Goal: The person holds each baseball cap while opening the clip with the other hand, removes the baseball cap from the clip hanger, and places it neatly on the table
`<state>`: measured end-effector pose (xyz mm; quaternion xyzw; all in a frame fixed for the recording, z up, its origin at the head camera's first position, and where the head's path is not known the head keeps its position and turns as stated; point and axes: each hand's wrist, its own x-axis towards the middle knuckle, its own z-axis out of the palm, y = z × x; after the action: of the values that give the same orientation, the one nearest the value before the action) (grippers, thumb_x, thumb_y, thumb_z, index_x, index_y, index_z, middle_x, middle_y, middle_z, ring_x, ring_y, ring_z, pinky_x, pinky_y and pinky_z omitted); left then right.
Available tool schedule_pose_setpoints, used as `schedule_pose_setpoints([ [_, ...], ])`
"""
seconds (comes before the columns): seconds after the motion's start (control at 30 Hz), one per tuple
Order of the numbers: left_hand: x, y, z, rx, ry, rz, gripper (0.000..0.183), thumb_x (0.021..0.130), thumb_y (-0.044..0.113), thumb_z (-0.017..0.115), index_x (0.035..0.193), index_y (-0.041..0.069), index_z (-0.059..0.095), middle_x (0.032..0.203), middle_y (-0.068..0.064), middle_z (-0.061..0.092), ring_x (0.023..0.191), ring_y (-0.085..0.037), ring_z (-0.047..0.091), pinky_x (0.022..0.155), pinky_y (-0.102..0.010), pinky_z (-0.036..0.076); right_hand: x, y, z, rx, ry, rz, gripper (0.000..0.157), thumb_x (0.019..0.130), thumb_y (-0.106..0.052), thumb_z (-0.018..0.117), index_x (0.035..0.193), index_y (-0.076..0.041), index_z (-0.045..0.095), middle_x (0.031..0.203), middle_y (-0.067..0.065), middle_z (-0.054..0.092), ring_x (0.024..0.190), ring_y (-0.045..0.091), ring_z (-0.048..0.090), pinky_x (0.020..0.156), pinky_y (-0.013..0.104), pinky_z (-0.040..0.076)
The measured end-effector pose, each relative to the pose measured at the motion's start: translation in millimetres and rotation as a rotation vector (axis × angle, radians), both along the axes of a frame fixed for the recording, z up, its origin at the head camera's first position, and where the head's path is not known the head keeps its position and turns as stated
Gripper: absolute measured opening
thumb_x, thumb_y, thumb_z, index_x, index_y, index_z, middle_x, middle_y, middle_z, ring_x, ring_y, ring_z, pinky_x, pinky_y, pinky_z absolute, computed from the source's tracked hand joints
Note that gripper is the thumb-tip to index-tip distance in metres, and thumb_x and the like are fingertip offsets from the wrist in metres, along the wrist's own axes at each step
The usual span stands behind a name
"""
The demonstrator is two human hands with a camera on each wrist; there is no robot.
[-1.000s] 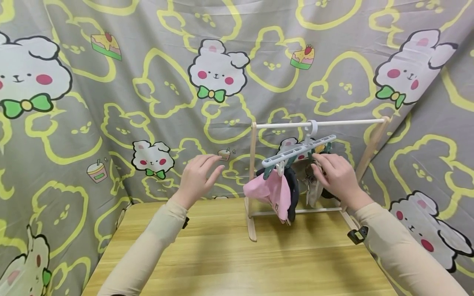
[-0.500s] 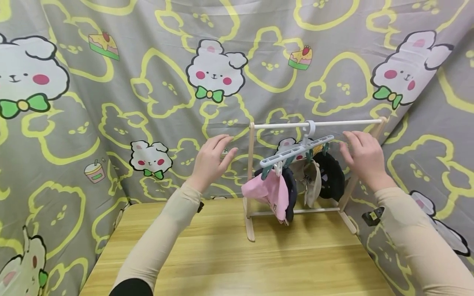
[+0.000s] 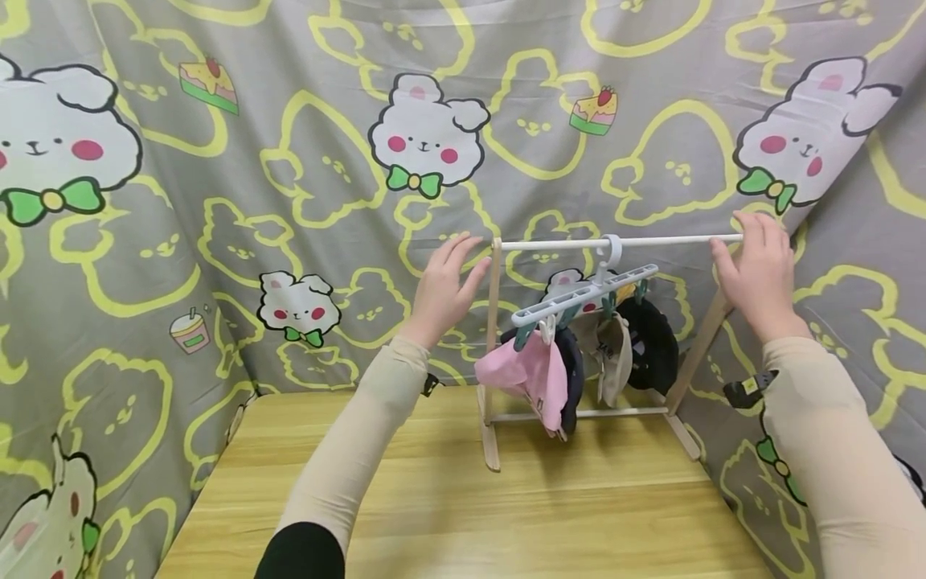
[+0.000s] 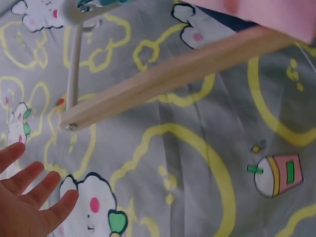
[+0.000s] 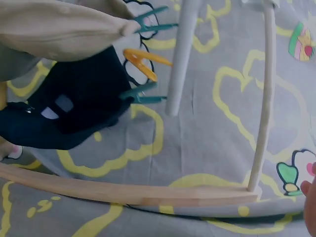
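Observation:
My left hand (image 3: 450,281) is beside the top of the rack's left wooden post (image 3: 494,322); the left wrist view shows its fingers spread apart, holding nothing. At the rack's other end, my right hand (image 3: 760,273) overlaps the tip of the white rod (image 3: 673,241) in the head view, thumb and fingers apart. In the right wrist view, only a sliver of it shows, away from the corner. From the rod hangs a pale grey-blue clip hanger (image 3: 586,294), bearing a pink cap (image 3: 531,374), a dark navy cap (image 3: 573,378), a beige cap (image 3: 615,366) and a black cap (image 3: 651,342).
The rack stands on a wood-grain table (image 3: 463,498), toward its back right. A grey cartoon-print curtain (image 3: 347,104) closes in the back and sides. Green clips and an orange clip (image 5: 140,61) sit along the hanger.
My right hand has left the hanger's right end and moved up and right to the rack's corner, uncovering the black cap. My left hand has moved right and up to the left post.

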<state>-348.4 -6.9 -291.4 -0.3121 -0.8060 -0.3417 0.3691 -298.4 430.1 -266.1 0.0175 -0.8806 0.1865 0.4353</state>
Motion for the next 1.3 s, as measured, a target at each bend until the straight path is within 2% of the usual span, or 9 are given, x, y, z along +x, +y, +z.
schedule_pose_setpoints([
  [0.23, -9.4, 13, -1.1, 0.05, -0.176, -0.023, 0.043, 0.101, 0.035, 0.049, 0.138, 0.013, 0.052, 0.147, -0.011, 0.046, 0.14, -0.026, 0.04, 0.117, -0.042, 0.033, -10.0, 15, 7.9, -0.08, -0.037, -0.014, 0.055, 0.098, -0.036, 0.046, 0.14, -0.001, 0.042, 0.145, 0.028, 0.037, 0.137, 0.046, 0.03, 0.119, 0.057, 0.015],
  [0.47, -20.7, 27, 1.1, 0.066, -0.277, -0.102, 0.049, 0.103, 0.037, 0.044, 0.147, 0.016, 0.043, 0.156, -0.009, 0.035, 0.146, -0.025, 0.031, 0.12, -0.044, 0.028, -20.1, 26, 14.9, -0.15, -0.164, -0.035, 0.063, 0.1, -0.039, 0.039, 0.152, -0.005, 0.029, 0.157, 0.023, 0.024, 0.146, 0.044, 0.016, 0.118, 0.063, 0.009],
  [0.67, -24.9, 37, -0.5, 0.067, -0.349, -0.153, 0.051, 0.103, 0.041, 0.042, 0.15, 0.021, 0.038, 0.16, -0.005, 0.029, 0.147, -0.025, 0.03, 0.119, -0.048, 0.028, -27.4, 32, 15.8, -0.246, -0.295, -0.061, 0.068, 0.102, -0.045, 0.033, 0.156, -0.008, 0.015, 0.162, 0.022, 0.008, 0.149, 0.044, 0.005, 0.118, 0.065, 0.006],
  [0.8, -27.7, 42, -5.2, 0.096, -0.363, -0.175, 0.052, 0.103, 0.04, 0.04, 0.151, 0.021, 0.036, 0.162, -0.002, 0.026, 0.148, -0.022, 0.027, 0.121, -0.045, 0.025, -32.5, 33, 10.9, -0.281, -0.328, -0.064, 0.071, 0.102, -0.046, 0.03, 0.156, -0.007, 0.01, 0.163, 0.023, 0.003, 0.15, 0.045, 0.002, 0.119, 0.063, 0.005],
  [1.0, -27.5, 49, -12.7, 0.128, -0.355, -0.195, 0.051, 0.105, 0.036, 0.037, 0.153, 0.018, 0.032, 0.163, 0.0, 0.021, 0.15, -0.017, 0.022, 0.123, -0.038, 0.021, -38.8, 33, 3.1, -0.279, -0.354, -0.06, 0.071, 0.101, -0.046, 0.028, 0.156, -0.006, 0.006, 0.163, 0.022, -0.002, 0.149, 0.046, -0.003, 0.119, 0.064, 0.004],
  [1.13, -25.5, 50, -13.8, 0.121, -0.355, -0.17, 0.051, 0.105, 0.038, 0.034, 0.153, 0.02, 0.031, 0.163, 0.003, 0.022, 0.15, -0.017, 0.024, 0.122, -0.038, 0.022, -38.3, 33, 0.6, -0.281, -0.376, -0.072, 0.071, 0.102, -0.046, 0.025, 0.156, -0.005, 0.005, 0.162, 0.024, -0.005, 0.149, 0.047, -0.006, 0.118, 0.065, 0.003],
  [1.3, -24.7, 50, -11.9, 0.07, -0.339, -0.125, 0.051, 0.106, 0.039, 0.032, 0.153, 0.019, 0.032, 0.162, 0.0, 0.025, 0.148, -0.019, 0.028, 0.121, -0.037, 0.025, -35.6, 32, -1.9, -0.296, -0.395, -0.074, 0.073, 0.102, -0.046, 0.024, 0.155, -0.002, -0.001, 0.162, 0.024, -0.008, 0.148, 0.047, -0.007, 0.12, 0.06, 0.002],
])
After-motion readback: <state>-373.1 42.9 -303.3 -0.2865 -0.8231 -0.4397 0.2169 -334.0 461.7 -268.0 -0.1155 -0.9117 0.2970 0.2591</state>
